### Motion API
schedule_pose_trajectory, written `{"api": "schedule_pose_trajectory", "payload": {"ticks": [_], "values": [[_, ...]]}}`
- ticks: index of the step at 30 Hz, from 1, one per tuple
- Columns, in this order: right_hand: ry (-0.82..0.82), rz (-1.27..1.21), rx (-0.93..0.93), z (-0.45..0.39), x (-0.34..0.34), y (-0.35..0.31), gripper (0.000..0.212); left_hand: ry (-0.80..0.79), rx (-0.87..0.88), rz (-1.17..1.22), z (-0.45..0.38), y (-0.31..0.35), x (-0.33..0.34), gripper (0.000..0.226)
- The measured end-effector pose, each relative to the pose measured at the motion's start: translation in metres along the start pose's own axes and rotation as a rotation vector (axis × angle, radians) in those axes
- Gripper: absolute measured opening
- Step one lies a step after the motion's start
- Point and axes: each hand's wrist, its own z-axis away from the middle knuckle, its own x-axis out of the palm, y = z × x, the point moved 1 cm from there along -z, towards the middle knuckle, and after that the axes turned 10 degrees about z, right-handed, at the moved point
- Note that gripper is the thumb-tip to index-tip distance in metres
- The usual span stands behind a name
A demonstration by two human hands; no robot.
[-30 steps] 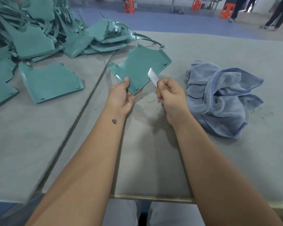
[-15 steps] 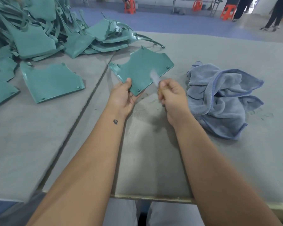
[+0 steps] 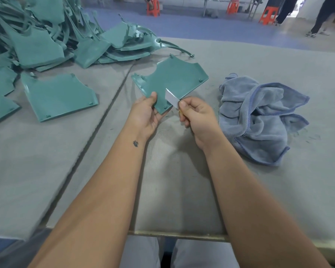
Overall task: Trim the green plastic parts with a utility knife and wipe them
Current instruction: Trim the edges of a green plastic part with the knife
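My left hand (image 3: 146,114) grips the near corner of a flat green plastic part (image 3: 172,79), thumb on top, and holds it just above the grey table (image 3: 182,190). My right hand (image 3: 196,117) is curled round a utility knife. The knife's silver blade (image 3: 171,98) lies against the part's near right edge, close to the held corner. A crumpled blue towel (image 3: 259,117) lies on the table to the right of my right hand.
Another green part (image 3: 60,96) lies flat to the left, beside a large heap of green parts (image 3: 52,35) at the back left. A seam (image 3: 104,117) runs across the table. Green shavings lie near the towel. Orange stools and people stand on the floor beyond.
The blade has slid along the part's right edge and now sits nearer the held corner. The part has shifted slightly in my left hand.
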Motion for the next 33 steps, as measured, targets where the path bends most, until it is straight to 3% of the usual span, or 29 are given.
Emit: {"api": "schedule_pose_trajectory", "payload": {"ticks": [17,22,28,33], "values": [[0.096,-0.070,-0.043,0.002,-0.002,0.001,0.025,-0.010,-0.010,-0.028,0.003,-0.004,0.008,0.020],[0.285,-0.442,0.064,-0.005,-0.017,0.001,0.025,0.058,-0.009,-0.072,0.002,0.009,-0.004,0.018],[0.304,-0.572,0.121,-0.005,-0.018,-0.001,0.021,0.038,0.062,-0.169,0.001,0.017,-0.014,0.018],[0.310,-0.403,0.126,-0.005,-0.016,-0.003,0.026,0.041,0.080,-0.135,-0.004,0.014,-0.013,0.018]]}}
